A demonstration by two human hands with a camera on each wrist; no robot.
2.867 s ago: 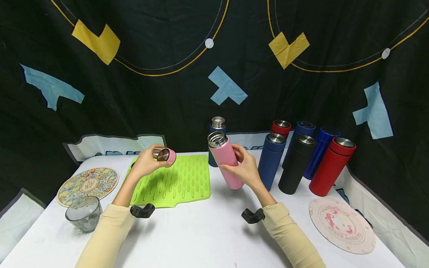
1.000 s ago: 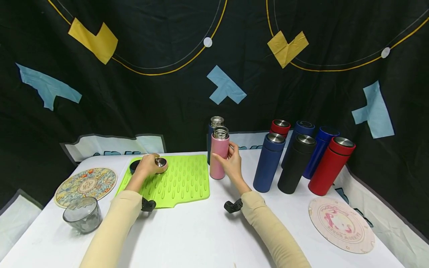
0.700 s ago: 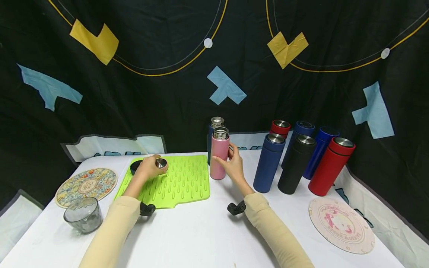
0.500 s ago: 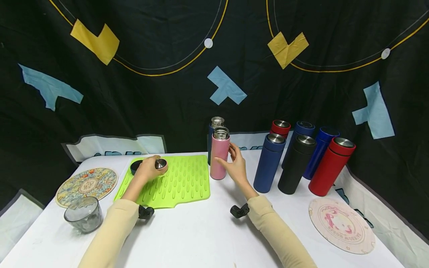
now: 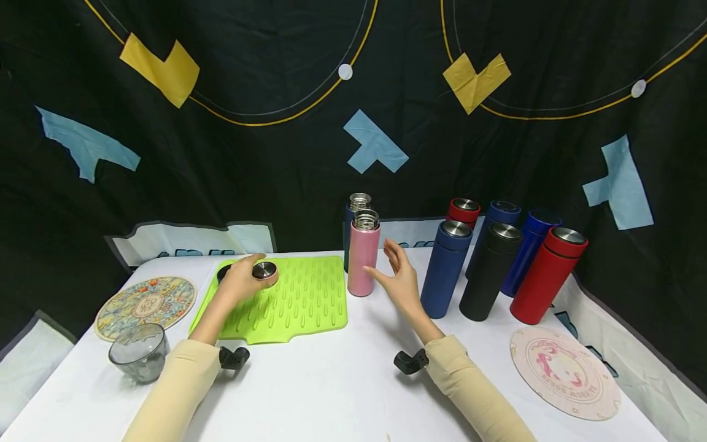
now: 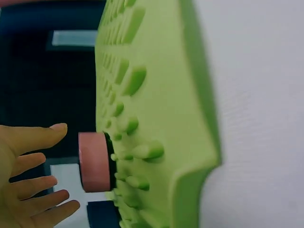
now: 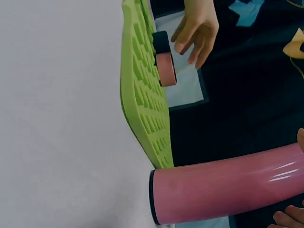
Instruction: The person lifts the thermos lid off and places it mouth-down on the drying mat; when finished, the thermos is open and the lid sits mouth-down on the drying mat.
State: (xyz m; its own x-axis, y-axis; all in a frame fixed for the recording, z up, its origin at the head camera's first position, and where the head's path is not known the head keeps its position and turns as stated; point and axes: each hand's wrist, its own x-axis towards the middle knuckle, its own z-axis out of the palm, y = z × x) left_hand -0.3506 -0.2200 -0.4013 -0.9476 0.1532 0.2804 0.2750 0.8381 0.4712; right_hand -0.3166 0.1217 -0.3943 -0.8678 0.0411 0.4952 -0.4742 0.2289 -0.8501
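A pink lid (image 5: 266,274) with a steel face up lies on the green ribbed mat (image 5: 309,294). My left hand (image 5: 239,281) is beside it; in the left wrist view the fingers are spread and apart from the pink lid (image 6: 95,162). A dark lid (image 5: 223,272) is partly behind that hand. The pink bottle (image 5: 363,261) stands upright without a lid, just right of the mat. To its right is my right hand (image 5: 401,279), fingers parted and curved, holding nothing; whether the thumb tip touches the bottle is hard to tell.
A lidless dark blue bottle (image 5: 348,236) stands behind the pink one. Several closed bottles, including a black one (image 5: 488,276) and a red one (image 5: 544,279), stand at the right. A glass (image 5: 140,356) and a patterned round mat (image 5: 146,307) are at left, a pink round mat (image 5: 563,374) at right.
The pink lid came down from the air onto the mat and my left hand let it go. The pink bottle was stood upright on the table, and my right hand released it, moving right.
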